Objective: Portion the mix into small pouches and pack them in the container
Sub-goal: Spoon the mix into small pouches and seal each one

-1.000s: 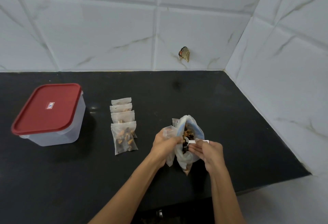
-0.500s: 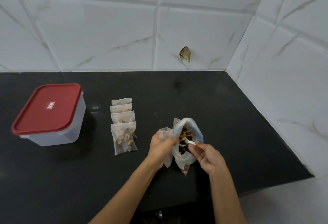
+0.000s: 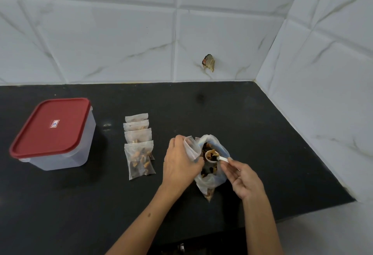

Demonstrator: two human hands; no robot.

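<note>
- Head view: a black bench (image 3: 262, 133) fills the lower part of the frame, with white marbled wall tiles (image 3: 121, 32) above it and along the right side.
- Just right of centre, the left hand (image 3: 180, 163) grips a small clear pouch (image 3: 190, 149); its fingers are curled round the pouch, whose open mouth faces upward and to the right.
- Just right of that hand, the right hand (image 3: 245, 180) pinches the handle of a small white scoop (image 3: 214, 156) between thumb and fingertips, the other fingers loosely bent.
- The scoop bowl is loaded with brown and dark mix and sits just beside the pouch mouth, over the open big bag.
- The big bag of mix (image 3: 210, 182), clear plastic, stands on the bench between the two hands, touching both.
- Left of centre, four filled pouches (image 3: 139, 157) lie in an overlapping row running up the frame; the nearest shows its contents most plainly.
- At the left edge stands the container (image 3: 66, 153), translucent, with a red lid (image 3: 52, 127) closed on it, well apart from the hands.
- A small brownish object (image 3: 209, 63) clings to the wall right of centre in the upper half; what it is cannot be told.
</note>
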